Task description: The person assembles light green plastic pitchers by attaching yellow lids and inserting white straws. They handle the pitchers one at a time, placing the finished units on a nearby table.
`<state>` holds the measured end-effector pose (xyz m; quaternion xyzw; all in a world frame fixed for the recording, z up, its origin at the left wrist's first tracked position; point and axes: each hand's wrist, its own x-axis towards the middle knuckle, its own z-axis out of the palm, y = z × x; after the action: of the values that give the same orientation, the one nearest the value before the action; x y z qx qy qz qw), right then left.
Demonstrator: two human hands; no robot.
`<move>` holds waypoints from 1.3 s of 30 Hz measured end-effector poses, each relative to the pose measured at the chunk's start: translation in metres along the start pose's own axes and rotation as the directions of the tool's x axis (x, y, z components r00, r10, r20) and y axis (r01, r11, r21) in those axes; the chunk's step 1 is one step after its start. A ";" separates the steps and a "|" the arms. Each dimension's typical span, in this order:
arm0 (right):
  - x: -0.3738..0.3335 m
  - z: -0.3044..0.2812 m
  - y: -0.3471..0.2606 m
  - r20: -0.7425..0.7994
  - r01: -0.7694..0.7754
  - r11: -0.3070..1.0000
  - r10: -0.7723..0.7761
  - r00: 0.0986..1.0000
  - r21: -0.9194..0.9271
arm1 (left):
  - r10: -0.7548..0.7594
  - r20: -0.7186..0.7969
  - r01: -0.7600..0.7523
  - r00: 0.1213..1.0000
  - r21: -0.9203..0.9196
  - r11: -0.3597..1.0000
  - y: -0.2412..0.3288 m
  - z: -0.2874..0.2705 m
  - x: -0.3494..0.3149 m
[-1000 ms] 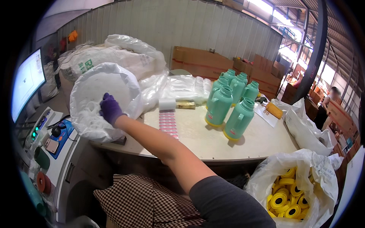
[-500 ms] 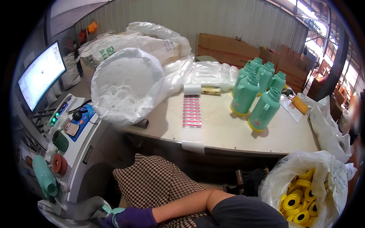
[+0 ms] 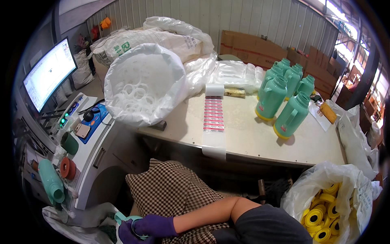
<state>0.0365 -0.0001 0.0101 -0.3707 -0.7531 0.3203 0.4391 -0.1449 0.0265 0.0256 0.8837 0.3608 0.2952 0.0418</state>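
My right hand (image 3: 156, 225), in a purple glove, reaches across to the lower left with its fingers bent round a teal plastic piece (image 3: 122, 217). That piece has a curved, ring-like edge and matches the flasks' colour; the rest of it is hidden. Another patch of purple glove shows beyond the ring at the lower edge, and I cannot tell whether it is my left hand. Right beside them is an open grey-white bag (image 3: 77, 227) with dark green contents. A brown checked cloth (image 3: 174, 183) lies across my lap.
Several teal flasks (image 3: 292, 116) with yellow bases stand on the table (image 3: 243, 142), right of a label strip (image 3: 213, 114). A white bag (image 3: 172, 81) of clear rings sits at the left. Yellow rings (image 3: 313, 217) fill a bag at the lower right. A teal flask (image 3: 50, 181) lies by the side desk.
My right hand has moved slightly right and up in view, with the teal piece. The whole view has shifted a little, so the table and bags appear further right.
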 end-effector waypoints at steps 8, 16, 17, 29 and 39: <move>-0.009 0.006 0.002 -0.009 -0.026 0.994 0.027 1.000 0.108 | 0.076 0.095 -0.074 0.993 -0.024 0.997 0.013 -0.008 0.018; -0.036 -0.038 -0.020 -0.181 0.233 0.972 -0.226 0.957 0.016 | 0.250 0.154 -0.244 0.956 -0.058 0.968 0.012 -0.035 0.027; -0.044 -0.070 -0.021 -0.298 0.294 0.945 -0.324 0.898 -0.142 | 0.298 0.099 -0.297 0.949 -0.029 0.955 0.019 -0.041 0.027; -0.216 -0.339 0.146 -0.842 -0.800 0.362 0.068 0.536 -0.479 | 0.829 0.188 -0.839 0.527 0.269 0.473 0.027 0.077 -0.030; -0.161 -0.266 0.060 -0.811 -0.615 0.629 -0.044 0.583 -0.476 | 0.805 0.311 -0.863 0.505 0.148 0.484 0.040 0.068 -0.027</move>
<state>0.3469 -0.0623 0.0025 -0.7373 -0.4765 -0.1169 0.4644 -0.0982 -0.0113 -0.0327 0.9674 -0.0838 0.1327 -0.1989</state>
